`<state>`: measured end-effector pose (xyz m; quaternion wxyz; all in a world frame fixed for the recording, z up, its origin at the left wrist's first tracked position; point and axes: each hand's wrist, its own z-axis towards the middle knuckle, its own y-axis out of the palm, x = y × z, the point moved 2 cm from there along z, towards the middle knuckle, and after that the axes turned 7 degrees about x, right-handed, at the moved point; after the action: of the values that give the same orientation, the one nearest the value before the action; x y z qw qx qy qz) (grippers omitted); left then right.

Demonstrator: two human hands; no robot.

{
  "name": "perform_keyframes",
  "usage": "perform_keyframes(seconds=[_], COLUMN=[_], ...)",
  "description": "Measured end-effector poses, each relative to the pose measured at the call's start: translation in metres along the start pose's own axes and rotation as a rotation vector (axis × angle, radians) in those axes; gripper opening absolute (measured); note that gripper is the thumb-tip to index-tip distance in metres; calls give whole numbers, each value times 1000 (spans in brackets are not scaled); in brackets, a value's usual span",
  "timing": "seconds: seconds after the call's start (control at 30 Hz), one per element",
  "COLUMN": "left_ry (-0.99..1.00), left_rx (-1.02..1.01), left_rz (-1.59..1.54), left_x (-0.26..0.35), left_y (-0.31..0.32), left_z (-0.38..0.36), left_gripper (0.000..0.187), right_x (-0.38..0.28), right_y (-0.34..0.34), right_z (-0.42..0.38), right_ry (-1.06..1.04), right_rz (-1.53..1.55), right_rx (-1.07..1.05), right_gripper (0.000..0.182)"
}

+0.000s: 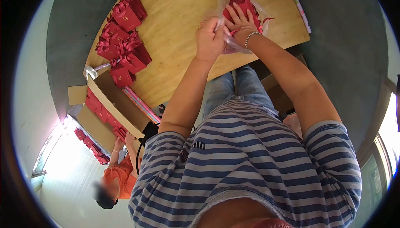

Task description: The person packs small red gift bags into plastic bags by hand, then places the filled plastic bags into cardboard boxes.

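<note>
My left hand (210, 39) is closed on the edge of a clear plastic bag (231, 44). The bag lies near the front edge of the wooden table (179, 40), with red gift bags (246, 3) with ribbons inside it. Across those red bags rests my right hand (243, 23), its fingers spread and a beaded bracelet on the wrist. The two hands are close together at the bag's opening.
Several red gift bags (127, 17) stand in a cluster at the table's left. Below them is an open cardboard box (121, 99) beside wrapped rolls (141, 103). A person in orange (121, 178) reaches into red items there. Another roll (298, 3) lies along the right edge.
</note>
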<state>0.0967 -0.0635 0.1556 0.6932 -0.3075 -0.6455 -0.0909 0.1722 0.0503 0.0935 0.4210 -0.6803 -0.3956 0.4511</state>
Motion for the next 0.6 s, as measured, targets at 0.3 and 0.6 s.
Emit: perform_keyframes(seconds=[0.3, 0.6], left_ry=[241, 648], left_rx=[-49, -183], left_rz=[251, 462], left_x=[-3, -33], left_y=[-25, -1], left_z=[-8, -3], left_gripper=[103, 25], right_x=[-5, 0], right_y=[-15, -13], right_z=[0, 0], right_ry=[5, -30], right_rz=[-8, -76], right_rx=[-65, -92], right_gripper=[96, 57])
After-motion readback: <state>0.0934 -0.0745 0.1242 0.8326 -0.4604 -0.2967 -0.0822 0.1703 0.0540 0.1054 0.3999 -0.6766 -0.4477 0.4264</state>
